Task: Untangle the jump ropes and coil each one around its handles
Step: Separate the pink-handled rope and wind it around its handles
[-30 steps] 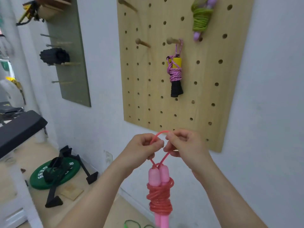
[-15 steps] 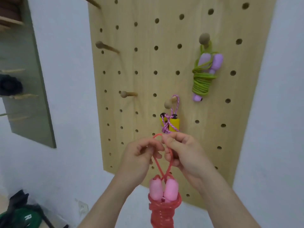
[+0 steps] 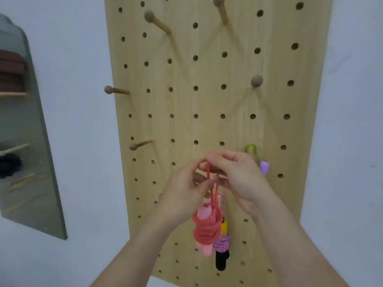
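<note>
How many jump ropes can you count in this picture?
3. A red rope pinched by the left hand and right hand; a purple rope right behind it; a green rope partly hidden behind the right hand. Others may be hidden.

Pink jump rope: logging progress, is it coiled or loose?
Coiled: its cord wraps the pink handles several times; left hand and right hand pinch the free loop.

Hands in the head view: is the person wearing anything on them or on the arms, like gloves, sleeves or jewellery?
No. The left hand and right hand are bare: no gloves, rings or bracelets show. The left forearm and right forearm are bare too, no watch, and no sleeve appears above the picture's bottom edge.
</note>
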Demonstrator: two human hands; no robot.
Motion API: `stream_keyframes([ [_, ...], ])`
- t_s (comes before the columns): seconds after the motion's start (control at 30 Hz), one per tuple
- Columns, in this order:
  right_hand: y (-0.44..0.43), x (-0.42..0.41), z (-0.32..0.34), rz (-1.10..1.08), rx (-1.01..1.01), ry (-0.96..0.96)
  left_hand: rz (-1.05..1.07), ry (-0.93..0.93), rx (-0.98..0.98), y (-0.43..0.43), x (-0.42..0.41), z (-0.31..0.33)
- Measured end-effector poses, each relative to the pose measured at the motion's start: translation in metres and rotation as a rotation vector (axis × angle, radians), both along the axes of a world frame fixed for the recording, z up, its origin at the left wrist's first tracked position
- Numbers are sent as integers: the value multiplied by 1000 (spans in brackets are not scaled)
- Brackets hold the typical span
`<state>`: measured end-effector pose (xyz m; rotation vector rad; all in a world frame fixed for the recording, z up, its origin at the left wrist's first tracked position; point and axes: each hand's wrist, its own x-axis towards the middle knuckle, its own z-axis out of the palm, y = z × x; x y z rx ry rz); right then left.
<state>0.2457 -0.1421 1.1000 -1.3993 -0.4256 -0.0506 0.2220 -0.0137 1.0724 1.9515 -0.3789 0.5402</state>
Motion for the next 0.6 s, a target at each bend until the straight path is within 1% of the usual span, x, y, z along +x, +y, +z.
stream_keyframes([
  [0.03, 1, 1, 5, -39, -37, -42, -21, 28, -79, 3, 4, 8],
  [0.1, 2, 7, 12, -185, -139, -161, -14, 30, -129, 8, 12, 24],
  [0.17, -1, 19, 18, -401, -303, -370, 1, 31, -175, 10, 20, 39],
  [0.2, -4, 25, 22, -486, -372, -445, -17, 35, -214, 9, 23, 47],
  [0.23, -9, 29, 26, -518, -402, -465, -55, 38, -243, 6, 27, 56],
  [0.27, -14, 31, 31, -461, -372, -422, -101, 34, -263, 3, 31, 63],
  [0.3, -19, 31, 36, -334, -296, -344, -143, 24, -281, 0, 34, 71],
  [0.37, -30, 30, 44, -68, -97, -219, -190, -9, -301, -7, 40, 85],
  [0.4, -35, 30, 48, -9, -7, -203, -198, -31, -296, -11, 43, 92],
  [0.43, -40, 29, 53, 1, 84, -209, -201, -55, -287, -15, 45, 99],
  [0.5, -50, 29, 66, -51, 246, -247, -205, -115, -275, -25, 49, 112],
  [0.6, -63, 30, 91, -134, 370, -333, -213, -209, -329, -44, 54, 132],
])
